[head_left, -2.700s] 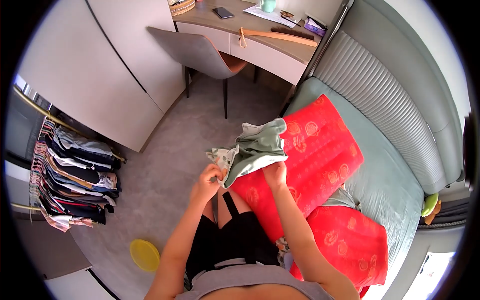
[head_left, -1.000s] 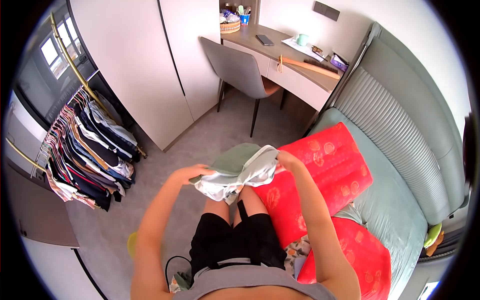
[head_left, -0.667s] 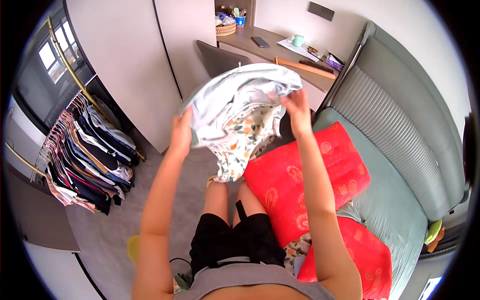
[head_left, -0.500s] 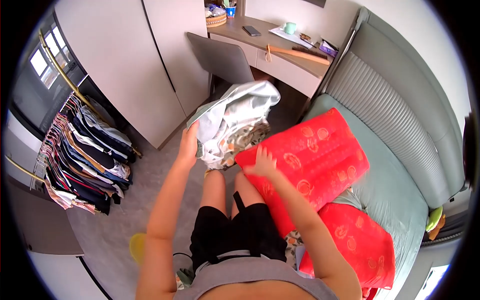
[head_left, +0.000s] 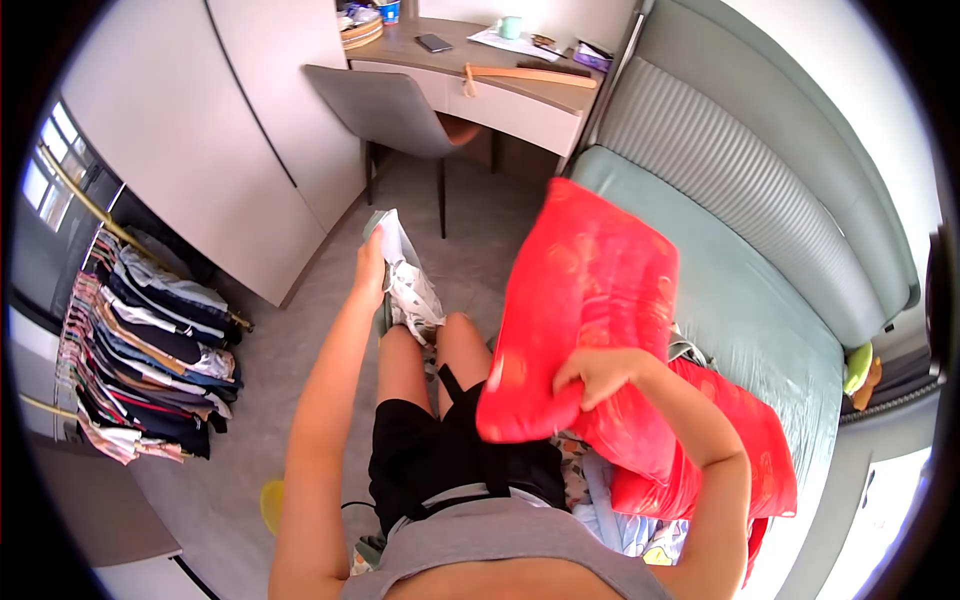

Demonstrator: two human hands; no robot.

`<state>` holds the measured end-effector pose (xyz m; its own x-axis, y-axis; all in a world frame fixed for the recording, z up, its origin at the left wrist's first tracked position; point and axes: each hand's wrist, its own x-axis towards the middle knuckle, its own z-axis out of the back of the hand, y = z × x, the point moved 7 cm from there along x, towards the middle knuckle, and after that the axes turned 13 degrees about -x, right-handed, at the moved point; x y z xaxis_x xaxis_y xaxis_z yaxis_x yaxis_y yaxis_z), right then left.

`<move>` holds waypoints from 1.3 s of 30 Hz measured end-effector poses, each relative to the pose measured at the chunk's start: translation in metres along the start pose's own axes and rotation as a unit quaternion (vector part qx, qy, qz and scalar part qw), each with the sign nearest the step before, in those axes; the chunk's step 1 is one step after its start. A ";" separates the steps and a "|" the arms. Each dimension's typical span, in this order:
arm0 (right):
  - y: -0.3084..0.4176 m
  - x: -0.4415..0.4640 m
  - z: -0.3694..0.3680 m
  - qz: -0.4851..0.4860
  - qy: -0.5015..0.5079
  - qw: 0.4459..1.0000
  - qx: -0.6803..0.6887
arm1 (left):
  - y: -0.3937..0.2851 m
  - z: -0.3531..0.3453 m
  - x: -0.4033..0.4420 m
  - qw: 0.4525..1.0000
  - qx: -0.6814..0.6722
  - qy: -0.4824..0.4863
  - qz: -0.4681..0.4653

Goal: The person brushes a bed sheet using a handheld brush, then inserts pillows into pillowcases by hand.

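Observation:
My left hand [head_left: 370, 270] is closed around the edge of a pillowcase [head_left: 413, 295], pale green and white with a printed pattern. The cloth hangs bunched over my knees. On the other side, my right hand [head_left: 603, 376] grips a red pillow [head_left: 590, 280] with a faint gold print. That pillow is tilted up and bent, partly raised off the bed beside my right leg. Another red pillow [head_left: 745, 440] lies behind my right forearm on the bed, partly covered by the arm.
A bed [head_left: 740, 290] with a pale green sheet and padded headboard runs along the right. Ahead stand a grey chair [head_left: 390, 110] and a desk [head_left: 540, 85] holding a long-handled brush [head_left: 530, 75]. Clothes [head_left: 160, 350] hang on a rack at left, near a wardrobe [head_left: 180, 130].
My right hand has moved from open beside the red pillow to gripping it, and the pillow is lifted and turned. The pillowcase has dropped closer to my knees and collapsed narrower.

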<state>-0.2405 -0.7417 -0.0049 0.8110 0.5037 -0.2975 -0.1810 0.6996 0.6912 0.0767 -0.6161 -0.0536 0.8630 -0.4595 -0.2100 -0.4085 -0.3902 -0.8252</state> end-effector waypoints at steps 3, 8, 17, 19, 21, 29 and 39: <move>0.010 -0.005 -0.033 0.016 0.190 0.954 0.231 | 0.005 -0.033 0.000 0.998 -0.040 0.044 0.007; -0.155 0.021 0.016 -0.228 -0.114 0.966 -0.025 | -0.003 -0.064 -0.012 0.991 0.018 0.123 0.046; -0.272 -0.161 -0.030 -0.709 -0.452 0.528 0.121 | 0.130 -0.013 0.001 0.914 0.357 0.191 -0.020; -0.303 -0.164 -0.059 -0.663 -0.471 0.560 0.159 | 0.176 -0.008 -0.001 0.872 0.438 0.191 0.103; -0.309 -0.155 -0.059 -0.578 -0.509 0.618 0.158 | 0.204 -0.009 0.002 0.871 0.451 0.192 0.043; -0.263 -0.168 0.094 -0.447 -0.454 0.768 0.066 | 0.142 -0.128 -0.042 0.904 0.202 0.307 0.220; -0.253 -0.064 0.097 -0.440 -0.118 0.887 0.078 | 0.150 -0.104 -0.172 0.798 0.373 0.415 0.228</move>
<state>-0.1926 -0.9996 -0.0971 0.6972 -0.3349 -0.6339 0.6439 0.6812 0.3483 -0.1637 -0.6789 -0.0868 0.0550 -0.9087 -0.4139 -0.0657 0.4103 -0.9096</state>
